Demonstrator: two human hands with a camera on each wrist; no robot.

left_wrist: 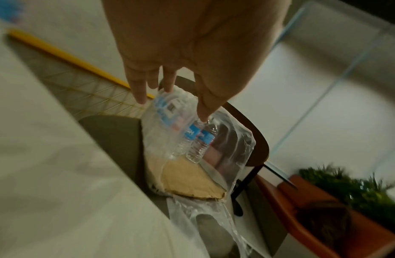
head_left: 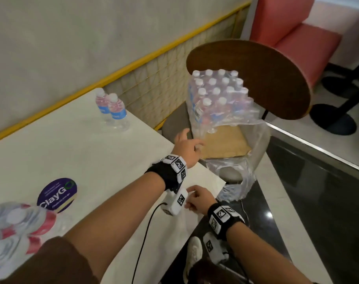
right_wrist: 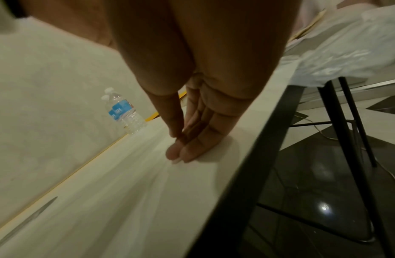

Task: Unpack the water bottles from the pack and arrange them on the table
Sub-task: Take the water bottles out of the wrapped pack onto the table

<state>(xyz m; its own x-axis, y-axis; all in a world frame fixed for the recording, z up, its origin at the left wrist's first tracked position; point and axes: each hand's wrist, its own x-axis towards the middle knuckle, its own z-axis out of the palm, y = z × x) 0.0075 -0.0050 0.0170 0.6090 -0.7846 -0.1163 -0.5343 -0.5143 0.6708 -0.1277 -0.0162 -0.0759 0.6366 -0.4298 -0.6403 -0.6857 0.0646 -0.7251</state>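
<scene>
**Left hand stretches toward the torn pack on the chair, right hand flat on the table**

The white table [head_left: 58, 148] fills the left and near part of the scene, running along a pale wall with a yellow rail. Just off its far right corner stands a chair [head_left: 262, 78] with a curved brown back and a grey seat. On that seat sits the pack [head_left: 217, 99] of water bottles, upright on a sheet of cardboard [head_left: 225, 144], its clear plastic wrap torn open on the near side and trailing down over the seat's front edge. White caps show in rows through the wrap.

At the near left edge of the table lies a second bundle of bottles [head_left: 17, 226], blurred and cut off by the frame. Beside it a round purple sticker [head_left: 56, 194] is stuck to the tabletop.

Near the far end of the table two water bottles [head_left: 112, 110] stand upright, touching side by side, blue labels facing the camera.

The left hand [head_left: 187, 147] reaches past the table corner toward the pack's open side, fingers spread and straight, holding nothing; whether they touch the wrap cannot be told. The right hand [head_left: 199, 199] rests on the table's near right edge, fingers [right_wrist: 192, 150] straight and pressed together against the surface, holding nothing.
</scene>
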